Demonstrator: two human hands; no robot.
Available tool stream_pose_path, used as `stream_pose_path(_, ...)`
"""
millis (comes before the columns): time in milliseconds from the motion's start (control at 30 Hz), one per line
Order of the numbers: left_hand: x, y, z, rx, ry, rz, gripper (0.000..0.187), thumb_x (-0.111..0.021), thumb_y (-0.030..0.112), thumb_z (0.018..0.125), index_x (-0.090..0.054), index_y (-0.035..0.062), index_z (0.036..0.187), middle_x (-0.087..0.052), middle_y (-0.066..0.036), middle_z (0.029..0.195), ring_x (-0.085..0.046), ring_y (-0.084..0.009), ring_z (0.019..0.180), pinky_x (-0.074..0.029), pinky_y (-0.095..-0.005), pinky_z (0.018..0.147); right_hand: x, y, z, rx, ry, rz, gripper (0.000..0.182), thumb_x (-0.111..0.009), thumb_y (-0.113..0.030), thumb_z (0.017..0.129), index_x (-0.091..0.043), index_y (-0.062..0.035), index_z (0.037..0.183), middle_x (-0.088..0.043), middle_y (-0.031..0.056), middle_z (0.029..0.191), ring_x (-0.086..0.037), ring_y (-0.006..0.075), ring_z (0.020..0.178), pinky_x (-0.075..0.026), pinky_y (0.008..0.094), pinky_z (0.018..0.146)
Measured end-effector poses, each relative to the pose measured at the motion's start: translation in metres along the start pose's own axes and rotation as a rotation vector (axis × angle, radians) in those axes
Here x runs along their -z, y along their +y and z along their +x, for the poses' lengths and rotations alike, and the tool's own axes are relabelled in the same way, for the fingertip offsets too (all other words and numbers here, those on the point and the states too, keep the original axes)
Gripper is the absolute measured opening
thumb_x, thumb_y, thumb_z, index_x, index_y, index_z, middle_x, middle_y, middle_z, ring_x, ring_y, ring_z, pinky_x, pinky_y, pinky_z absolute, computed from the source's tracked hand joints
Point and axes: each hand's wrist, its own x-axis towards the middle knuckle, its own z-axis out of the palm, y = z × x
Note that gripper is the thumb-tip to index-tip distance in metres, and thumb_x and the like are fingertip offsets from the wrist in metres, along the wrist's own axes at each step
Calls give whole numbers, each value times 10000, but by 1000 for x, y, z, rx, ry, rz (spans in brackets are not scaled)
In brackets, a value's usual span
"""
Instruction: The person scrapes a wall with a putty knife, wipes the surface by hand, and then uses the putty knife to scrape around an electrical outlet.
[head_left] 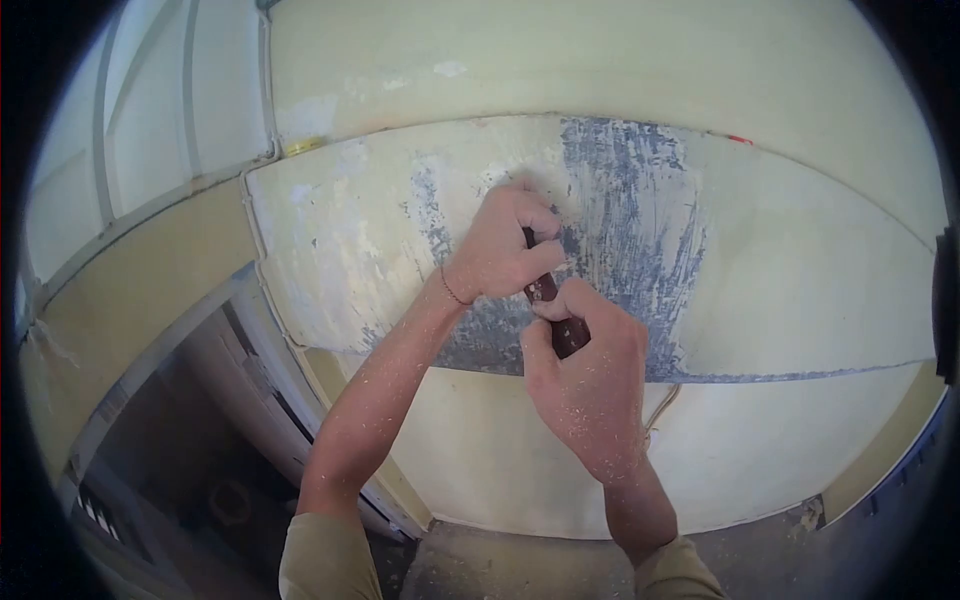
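Note:
Both my hands are wrapped round a scraper (570, 338) with a dark reddish-brown handle. My left hand (510, 240) is closed on its upper part, close against the wall panel (820, 270). Lower down, my right hand (592, 370) grips the handle's end, thumb along it. The scraper's blade is hidden behind my left hand. Around my hands the panel's pale paint is stripped to a streaky blue-grey patch (625, 220), with smaller bare spots to the left. Pale paint flakes speckle both forearms, and a thin dark bracelet (454, 287) circles my left wrist.
A doorway (200, 430) with a light frame opens at the lower left. Thin piping (262, 235) runs along the panel's left edge. A cable (662, 408) hangs below the panel. The floor (520, 565) shows at the bottom.

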Motion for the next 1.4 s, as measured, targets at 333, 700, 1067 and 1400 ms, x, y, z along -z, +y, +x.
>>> stream_pose_path(333, 11, -3, 8, -18, 73, 71, 241, -581, 96, 587, -359, 31, 517, -314, -71, 496, -281, -233, 514, -355, -346, 699, -7, 15, 20, -50, -10, 153, 83, -612, 49, 786, -537, 23, 760, -484, 36, 594, -435, 49, 579, -360, 251, 511)
stream_pose_path(700, -58, 6, -25, 24, -18, 122, 236, -636, 184, 606, -476, 59, 487, -485, -116, 519, -450, -324, 571, -395, -410, 752, 27, 63, -35, -115, -40, 36, 114, -653, -28, 803, -551, 10, 771, -518, 112, 581, -478, 159, 485, -412, 308, 508)
stream_pose_path(1067, -185, 65, -257, 454, 113, -24, 200, -735, 61, 758, -669, 64, 947, -646, -139, 1122, -566, -337, 1155, -384, -440, 1031, 193, 147, -434, -1152, -454, -113, 368, -656, -287, 872, -688, -50, 1151, -699, 106, 859, -636, 223, 643, -494, 372, 580)
stream_pose_path(1400, -128, 25, -32, 334, 264, 672, 652, -590, 255, 930, -323, 17, 1476, -144, -258, 1584, -89, -421, 1476, -49, -595, 1160, 225, 145, -409, -954, -356, -525, 195, -684, -128, 782, -700, 11, 918, -673, 146, 701, -674, 223, 621, -520, 340, 596)
